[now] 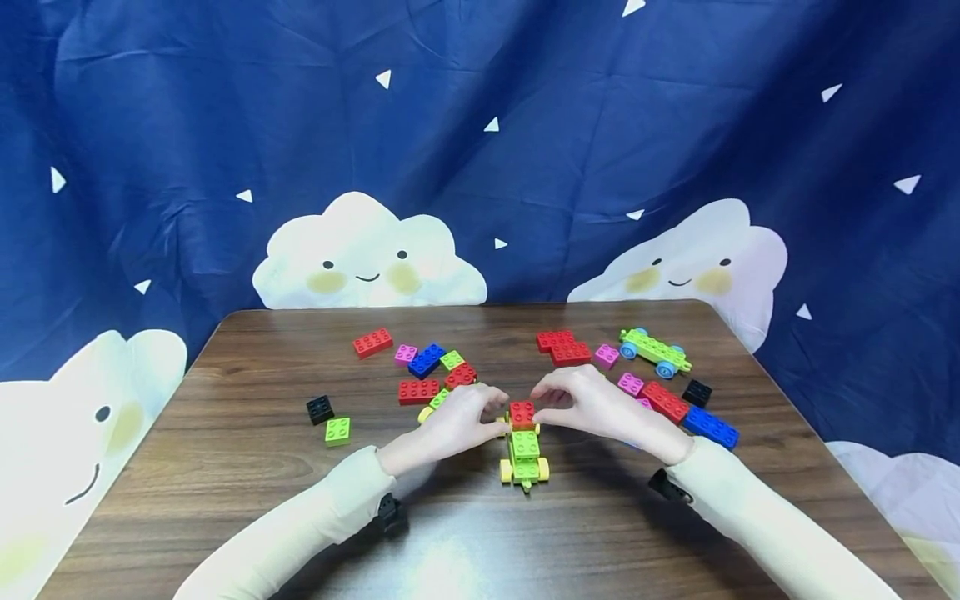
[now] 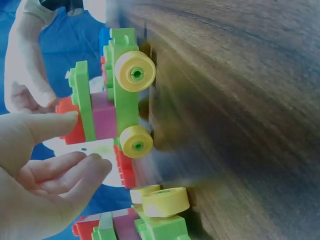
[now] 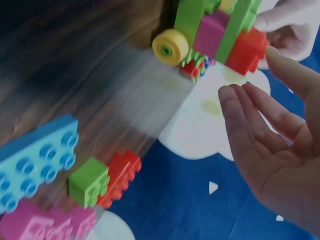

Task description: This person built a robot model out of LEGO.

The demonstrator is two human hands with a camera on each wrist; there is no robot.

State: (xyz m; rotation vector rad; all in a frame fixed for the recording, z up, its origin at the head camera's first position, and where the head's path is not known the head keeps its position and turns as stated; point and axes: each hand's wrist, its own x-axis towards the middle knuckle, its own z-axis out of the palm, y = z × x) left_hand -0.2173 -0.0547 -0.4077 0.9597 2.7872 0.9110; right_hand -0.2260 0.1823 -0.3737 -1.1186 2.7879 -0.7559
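A toy-brick car on a light green wheeled base [image 1: 526, 472] with yellow wheels stands on the table between both hands. A pink-purple brick [image 2: 103, 115] sits on its base, with a green brick [image 1: 525, 443] above it and a red brick [image 1: 522, 414] on top. My left hand [image 1: 468, 421] is at the car's left side; its thumb overlaps the red brick in the left wrist view, the other fingers apart below. On the other side, my right hand [image 1: 588, 402] has its thumb tip right at the red brick and its fingers spread away.
Behind my left hand stands a similar car [image 2: 160, 220], partly hidden. At the back right is a green base with blue wheels [image 1: 654, 352]. Loose bricks lie around: red ones [image 1: 562, 348], a long blue one [image 1: 711, 427], a black one [image 1: 319, 409] and a lime one [image 1: 337, 431].
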